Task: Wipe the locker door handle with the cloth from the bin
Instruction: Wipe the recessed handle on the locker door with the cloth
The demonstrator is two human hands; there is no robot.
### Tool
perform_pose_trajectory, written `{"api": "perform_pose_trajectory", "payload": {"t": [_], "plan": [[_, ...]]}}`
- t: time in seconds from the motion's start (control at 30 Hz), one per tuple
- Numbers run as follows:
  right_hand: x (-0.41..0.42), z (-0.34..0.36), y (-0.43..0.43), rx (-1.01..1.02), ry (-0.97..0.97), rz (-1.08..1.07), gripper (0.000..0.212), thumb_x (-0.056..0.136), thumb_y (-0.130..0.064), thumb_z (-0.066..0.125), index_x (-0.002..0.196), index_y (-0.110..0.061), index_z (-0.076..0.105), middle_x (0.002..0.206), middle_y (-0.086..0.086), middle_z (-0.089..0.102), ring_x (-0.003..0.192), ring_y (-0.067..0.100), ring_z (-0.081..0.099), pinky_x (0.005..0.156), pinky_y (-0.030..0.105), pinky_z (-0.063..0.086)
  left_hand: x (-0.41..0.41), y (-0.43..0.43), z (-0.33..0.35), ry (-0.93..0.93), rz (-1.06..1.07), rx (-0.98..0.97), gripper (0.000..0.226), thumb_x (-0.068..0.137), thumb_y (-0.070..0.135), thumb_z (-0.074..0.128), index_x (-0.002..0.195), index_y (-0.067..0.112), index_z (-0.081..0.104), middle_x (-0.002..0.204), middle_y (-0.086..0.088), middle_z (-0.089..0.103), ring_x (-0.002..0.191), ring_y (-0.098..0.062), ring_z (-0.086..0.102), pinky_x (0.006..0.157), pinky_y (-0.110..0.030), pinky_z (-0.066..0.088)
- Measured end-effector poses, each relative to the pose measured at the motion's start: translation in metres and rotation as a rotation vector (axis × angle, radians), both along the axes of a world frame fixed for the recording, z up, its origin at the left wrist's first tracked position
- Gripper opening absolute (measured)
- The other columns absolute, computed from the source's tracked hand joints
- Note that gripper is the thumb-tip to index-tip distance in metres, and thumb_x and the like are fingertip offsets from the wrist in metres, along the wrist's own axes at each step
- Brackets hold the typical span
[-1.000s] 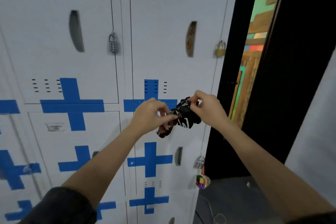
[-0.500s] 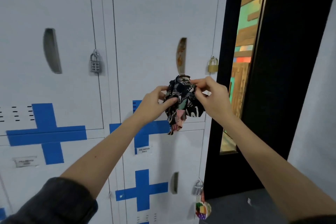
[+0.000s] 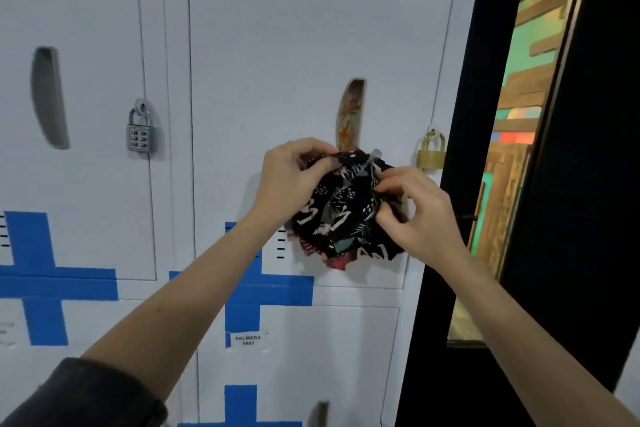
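A crumpled black cloth [image 3: 343,218] with white, pink and teal patterns is held in front of the white locker door [image 3: 311,45] labelled PALMERA 0002. My left hand [image 3: 294,173] pinches its upper left edge. My right hand [image 3: 415,211] grips its right side. The door's recessed handle [image 3: 350,111], rusty and curved, shows just above the cloth; its lower end is hidden behind the cloth. A brass padlock [image 3: 431,151] hangs to the handle's right.
The neighbouring locker on the left has a grey recessed handle [image 3: 48,97] and a silver combination padlock [image 3: 139,130]. Blue crosses [image 3: 249,291] mark the doors. A black door frame [image 3: 460,149] stands right of the lockers, with a colourful wooden wall [image 3: 519,114] behind.
Both hands have lifted the cloth upward, from the level of the blue cross to just below the rusty handle. The cloth is more spread between the hands. My view has tilted up.
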State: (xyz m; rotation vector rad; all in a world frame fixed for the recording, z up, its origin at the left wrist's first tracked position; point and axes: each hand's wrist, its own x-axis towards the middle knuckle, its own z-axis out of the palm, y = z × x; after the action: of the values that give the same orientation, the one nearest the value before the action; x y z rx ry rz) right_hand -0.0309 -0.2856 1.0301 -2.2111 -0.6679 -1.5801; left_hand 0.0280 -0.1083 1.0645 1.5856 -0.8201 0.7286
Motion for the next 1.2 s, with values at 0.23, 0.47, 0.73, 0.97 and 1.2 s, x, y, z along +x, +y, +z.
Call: {"api": "perform_pose_trajectory", "payload": {"t": [0.23,0.47,0.73,0.97,1.2], "plan": [[0.01,0.01,0.024,0.176,0.05,-0.04,0.042,0.075,-0.043,0.061,0.103,-0.013,0.054,0.096,-0.008,0.048,0.09,0.006,0.044,0.08,0.043,0.046,-0.006,-0.005,0.0,-0.154,0.046,0.018,0.024,0.076,0.008,0.071,0.076,0.031,0.068,0.069,0.026,0.063,0.076,0.005,0.057,0.067,-0.005,0.037],[0.006,-0.002,0.046,0.173,-0.187,-0.339,0.055,0.071,-0.042,0.067,0.113,-0.017,0.042,0.116,0.003,0.036,0.11,0.02,0.038,0.091,0.028,0.02,0.001,0.001,0.008,-0.1,0.016,-0.058,0.027,0.078,0.012,0.071,0.07,0.036,0.064,0.07,0.017,0.065,0.068,0.002,0.057,0.063,-0.008,0.041],[0.027,0.009,0.036,0.038,-0.276,-0.344,0.017,0.077,0.004,0.064,0.093,-0.003,0.066,0.089,0.011,0.064,0.085,0.021,0.056,0.079,0.026,0.029,0.004,0.0,0.014,-0.093,-0.056,0.021,0.031,0.086,0.007,0.061,0.076,0.037,0.061,0.074,0.015,0.065,0.074,-0.003,0.063,0.077,-0.025,0.054],[0.031,0.032,0.029,-0.022,-0.445,-0.373,0.019,0.078,0.005,0.063,0.082,-0.01,0.074,0.09,0.007,0.071,0.088,0.021,0.056,0.081,0.037,0.033,0.019,0.011,0.016,-0.442,0.192,0.144,0.02,0.078,0.04,0.059,0.082,0.023,0.07,0.072,0.023,0.056,0.081,-0.009,0.05,0.08,-0.031,0.041],[0.037,0.019,0.052,0.097,-0.243,-0.441,0.032,0.085,-0.02,0.046,0.106,-0.008,0.068,0.122,0.005,0.062,0.114,0.021,0.045,0.093,0.044,0.029,0.029,0.015,0.016,-0.461,0.115,0.232,0.022,0.081,0.046,0.046,0.094,0.044,0.064,0.078,0.03,0.056,0.09,0.012,0.042,0.09,-0.013,0.014]]}}
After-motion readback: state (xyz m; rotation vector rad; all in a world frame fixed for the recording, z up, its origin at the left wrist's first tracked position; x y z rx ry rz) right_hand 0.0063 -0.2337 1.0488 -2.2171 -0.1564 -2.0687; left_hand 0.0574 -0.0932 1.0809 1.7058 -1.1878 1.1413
